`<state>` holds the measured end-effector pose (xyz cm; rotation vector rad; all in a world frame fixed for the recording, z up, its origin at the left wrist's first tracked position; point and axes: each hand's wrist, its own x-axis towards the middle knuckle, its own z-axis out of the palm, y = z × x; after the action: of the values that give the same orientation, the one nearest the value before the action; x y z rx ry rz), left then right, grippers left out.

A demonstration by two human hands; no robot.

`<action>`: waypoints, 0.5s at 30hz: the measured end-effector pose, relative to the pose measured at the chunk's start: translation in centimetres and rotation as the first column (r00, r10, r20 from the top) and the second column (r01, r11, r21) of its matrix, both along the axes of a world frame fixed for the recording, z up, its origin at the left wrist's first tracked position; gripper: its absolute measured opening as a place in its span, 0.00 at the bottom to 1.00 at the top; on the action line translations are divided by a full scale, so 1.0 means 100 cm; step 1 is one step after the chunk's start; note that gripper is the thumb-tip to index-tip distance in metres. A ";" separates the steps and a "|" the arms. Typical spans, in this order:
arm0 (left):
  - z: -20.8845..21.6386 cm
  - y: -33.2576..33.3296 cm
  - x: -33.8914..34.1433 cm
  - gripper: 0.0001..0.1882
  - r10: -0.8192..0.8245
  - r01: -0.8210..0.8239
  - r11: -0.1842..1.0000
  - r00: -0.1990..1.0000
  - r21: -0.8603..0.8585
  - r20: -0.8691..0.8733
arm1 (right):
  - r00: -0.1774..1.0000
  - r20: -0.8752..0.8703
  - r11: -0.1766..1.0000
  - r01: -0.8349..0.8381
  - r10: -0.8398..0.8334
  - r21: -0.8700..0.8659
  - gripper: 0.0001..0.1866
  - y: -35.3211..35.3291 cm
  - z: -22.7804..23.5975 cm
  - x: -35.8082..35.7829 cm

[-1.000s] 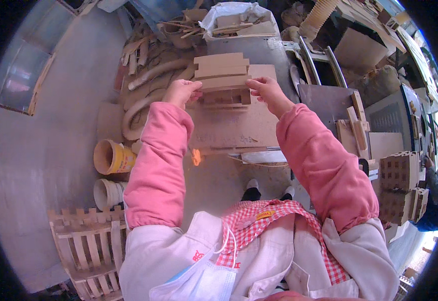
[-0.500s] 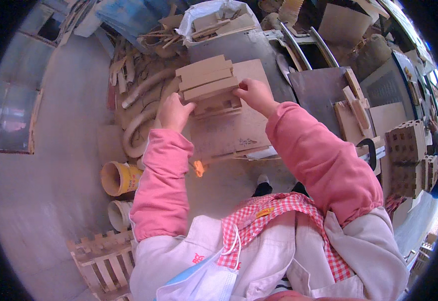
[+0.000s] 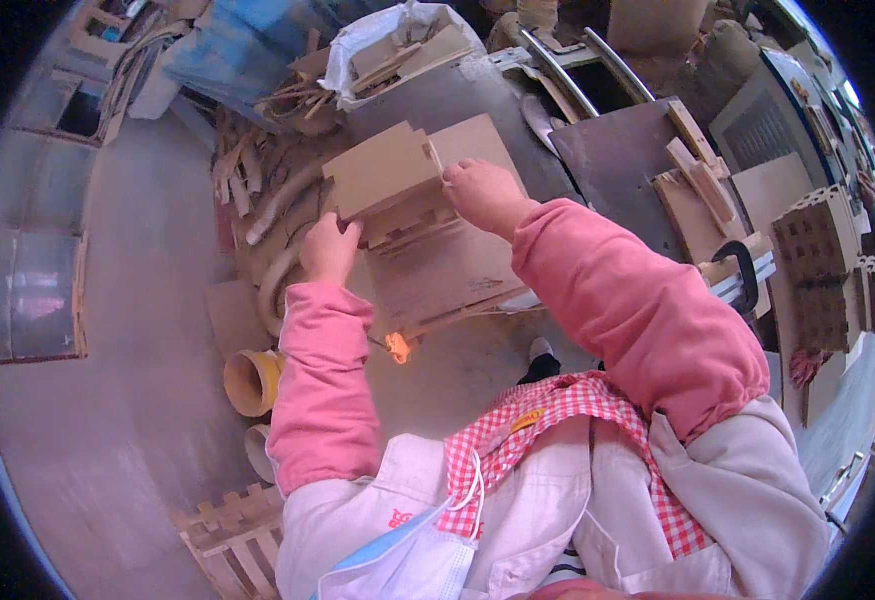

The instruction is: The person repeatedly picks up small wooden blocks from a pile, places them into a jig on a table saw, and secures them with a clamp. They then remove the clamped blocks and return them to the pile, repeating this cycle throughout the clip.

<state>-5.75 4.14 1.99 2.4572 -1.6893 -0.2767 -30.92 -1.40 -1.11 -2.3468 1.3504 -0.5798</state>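
Both my hands are at the ends of a stack of brown wooden boards on the worktable ahead. The uppermost piece shows as a broad flat brown board [image 3: 382, 172] with a notched right end. My left hand [image 3: 331, 250] pinches its near left corner. At the right end, my right hand [image 3: 485, 196] has its fingers closed on the board's edge. Under it sit more short board pieces [image 3: 412, 228], unevenly stacked and partly in shadow. The stack rests on a large brown sheet [image 3: 437, 275] at the near side of the table.
A white sack of offcuts [image 3: 407, 50] stands beyond the stack. Metal rails [image 3: 557, 72] and loose wood strips [image 3: 702, 185] lie to the right. A hose [image 3: 282, 205] and a yellow bucket [image 3: 252, 382] are on the left. An orange object [image 3: 397, 348] hangs by the table's front edge.
The separate staggered slats on top now appear as one broad flat surface. Both hands stay at the stack's ends, and the whole view has shifted slightly.
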 end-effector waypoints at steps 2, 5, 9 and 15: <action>0.011 0.001 -0.006 0.22 -0.031 0.030 0.999 0.995 0.014 0.095 | 0.999 -0.009 0.999 -0.039 0.039 -0.031 0.12 0.007 0.001 -0.017; 0.037 0.007 -0.015 0.20 -0.078 0.065 0.995 0.975 0.071 0.206 | 0.998 0.022 0.998 -0.057 0.057 0.026 0.12 0.031 0.007 -0.055; 0.055 0.013 -0.033 0.18 -0.253 0.248 0.967 0.956 0.055 0.149 | 0.976 0.195 0.995 -0.102 0.099 0.007 0.13 0.077 0.015 -0.115; 0.002 0.011 -0.070 0.15 -0.451 0.463 0.873 0.886 -0.153 0.107 | 0.909 0.415 0.989 -0.099 0.045 0.108 0.13 0.154 0.022 -0.216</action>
<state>-12.70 5.26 2.14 1.9354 -2.2084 -0.0871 -52.50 13.96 1.08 -2.0140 1.0677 -0.8804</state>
